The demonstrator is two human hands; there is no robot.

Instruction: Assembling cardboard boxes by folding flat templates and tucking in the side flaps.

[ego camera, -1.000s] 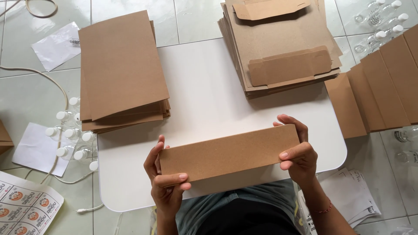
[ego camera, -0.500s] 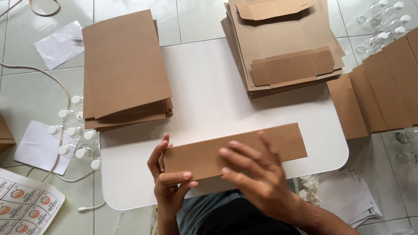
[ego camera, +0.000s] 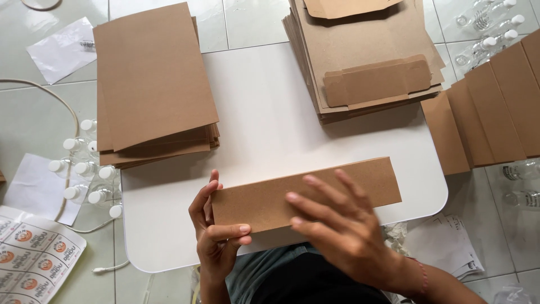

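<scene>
The work in hand looks like the folding or flattening of a long brown cardboard strip (ego camera: 306, 194), which lies across the near edge of the white tabletop (ego camera: 270, 135). The left hand (ego camera: 216, 233) pinches the strip's left end, thumb on top and fingers curled round the edge and beneath. The right hand (ego camera: 343, 231) hovers just above the strip's middle with its fingers spread and blurred; it grips nothing, and whether the fingertips touch the card cannot be told. By my judgement the step is a pressing or smoothing of the strip, and the next move calls for a flat palm along its length while the left end is kept steady, so that the card does not skew on the smooth top.

Nothing stands on the tabletop between the strip and the stacks beyond it. Left of the strip and farther off, a stack of flat brown sheets (ego camera: 152, 84) overhangs the tabletop's left edge. Beyond the strip to the right sits a second stack of cut cardboard blanks (ego camera: 365, 50), with a small folded piece (ego camera: 377, 81) lying on top. To the right of the strip, off the tabletop's edge, a row of overlapping brown panels (ego camera: 489, 107) fans out.

On the tiled floor left of the strip lie small clear bottles with white caps (ego camera: 84, 169), a white cord (ego camera: 62, 112) and a sheet of round labels (ego camera: 34, 259). More bottles (ego camera: 489, 22) lie far right.
</scene>
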